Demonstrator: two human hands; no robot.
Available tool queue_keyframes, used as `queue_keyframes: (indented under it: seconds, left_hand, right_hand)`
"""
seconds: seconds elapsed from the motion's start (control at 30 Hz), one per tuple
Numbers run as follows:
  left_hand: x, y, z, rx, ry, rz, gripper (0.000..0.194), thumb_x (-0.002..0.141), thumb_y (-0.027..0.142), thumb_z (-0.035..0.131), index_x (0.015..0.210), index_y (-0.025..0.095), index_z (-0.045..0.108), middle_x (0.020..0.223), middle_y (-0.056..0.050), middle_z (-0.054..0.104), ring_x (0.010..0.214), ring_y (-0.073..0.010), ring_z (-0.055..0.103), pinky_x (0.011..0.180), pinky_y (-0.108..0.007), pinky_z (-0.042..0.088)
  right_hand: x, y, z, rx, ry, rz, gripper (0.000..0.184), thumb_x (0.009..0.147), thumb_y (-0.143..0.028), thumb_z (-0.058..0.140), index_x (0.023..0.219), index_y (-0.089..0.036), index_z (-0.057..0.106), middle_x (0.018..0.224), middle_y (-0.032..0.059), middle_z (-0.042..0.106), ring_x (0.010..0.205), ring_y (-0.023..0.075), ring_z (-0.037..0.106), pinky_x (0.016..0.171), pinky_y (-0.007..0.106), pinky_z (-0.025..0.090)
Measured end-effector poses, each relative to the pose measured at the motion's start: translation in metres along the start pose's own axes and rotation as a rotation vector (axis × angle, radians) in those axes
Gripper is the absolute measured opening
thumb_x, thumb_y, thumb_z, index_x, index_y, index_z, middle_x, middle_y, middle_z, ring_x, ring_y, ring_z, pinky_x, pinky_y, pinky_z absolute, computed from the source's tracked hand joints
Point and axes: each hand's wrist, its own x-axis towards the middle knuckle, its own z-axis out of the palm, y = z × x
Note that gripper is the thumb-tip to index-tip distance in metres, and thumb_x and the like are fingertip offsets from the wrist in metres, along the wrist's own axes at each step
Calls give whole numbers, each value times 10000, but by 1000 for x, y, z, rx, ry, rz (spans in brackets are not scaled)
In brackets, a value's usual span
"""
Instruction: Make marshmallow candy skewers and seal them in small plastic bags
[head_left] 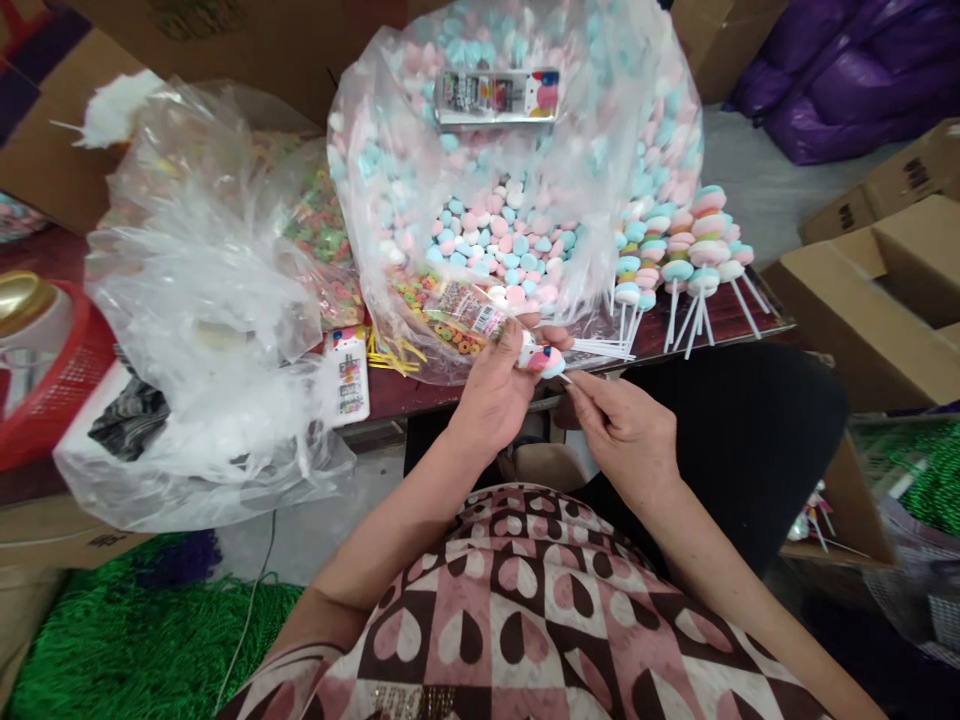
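Observation:
My left hand (497, 385) is closed round a marshmallow skewer (551, 362), whose pink and pale blue end shows at the fingers, partly covered by what looks like a printed wrapper. My right hand (626, 425) pinches the thin white stick (565, 379) that comes out of that end. Just beyond the hands, a big clear bag of pink, blue and white marshmallows (502, 235) lies open on the dark red table. A labelled packet (465, 310) rests on ring-shaped candies (461, 345) at its near edge. White sticks (604, 348) lie right of my left fingers.
Finished-looking marshmallow skewers (705, 245) are piled at the table's right end. Stacks of printed wrappers lie on the bag (497, 95) and by yellow ties (394, 355). Leftward are a crumpled clear bag (202, 250) and a red basket (67, 370). Cardboard boxes (862, 290) stand right.

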Motion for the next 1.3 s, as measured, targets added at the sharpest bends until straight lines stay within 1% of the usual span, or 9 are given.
queue_keyframes:
  seconds: [0.17,0.3,0.4,0.5,0.6,0.73,0.87,1.07,1.3]
  left_hand:
    - [1,2,-1,19,-13,-16,264,919,444,553,867,199,637,770,-26,689,978,-215,694,887,-353,534]
    - [-2,1,0,43,-51,-44,296,881,501,592,908,211,647,709,-24,669,937,-219,702,705,-280,550]
    - [-6,0,3,90,-62,-64,304,849,503,635,918,207,653,729,-35,683,960,-230,700,668,-261,537]
    - [-6,-1,3,104,-77,-57,321,835,500,657,913,189,659,803,-55,713,996,-237,695,801,-305,540]
    - [-3,-3,1,103,-109,-67,353,853,519,626,949,182,665,895,-75,733,1032,-241,685,890,-345,525]
    - [-2,-7,0,78,-72,-47,397,859,505,627,1110,198,628,1009,-73,721,1055,-218,669,920,-351,506]
    - [-6,-14,3,194,-111,25,537,757,304,772,1239,253,543,1053,-25,701,1062,-176,653,975,-329,461]
    - [-4,-22,-2,405,-114,103,233,854,327,639,1036,203,563,917,-30,723,969,-177,671,933,-326,466]
    - [-4,-22,-4,505,-59,100,130,860,261,517,916,184,605,885,-37,732,906,-178,676,840,-299,488]
  right_hand:
    - [0,-8,0,611,-261,429,317,914,-425,568,1015,-180,742,521,-39,543,454,98,457,445,221,358]
    - [-3,-16,2,859,-481,558,389,903,-492,560,952,-148,734,394,-97,342,355,66,277,384,205,221]
    - [-6,-18,3,681,-344,464,323,893,-438,582,960,-172,752,457,-54,487,390,87,410,402,210,315]
    - [-8,-18,5,374,-107,256,227,889,-332,597,990,-224,769,730,10,723,595,150,642,566,261,501]
    - [-9,-16,8,250,-23,152,233,906,-286,578,1037,-249,767,916,22,777,753,194,726,694,302,562]
    - [-6,-10,9,156,17,154,269,929,-280,551,1082,-205,759,895,36,782,698,185,728,636,268,551]
    - [-1,-4,9,-172,91,-8,302,949,-283,515,1070,-158,762,740,60,767,560,163,680,534,241,473]
    - [-3,-6,11,-423,88,-203,353,972,-236,456,1173,-80,702,654,69,737,491,152,640,492,253,406]
    - [-12,-6,20,-380,29,-205,366,963,-229,452,1195,-65,683,676,90,744,509,163,653,508,248,444]
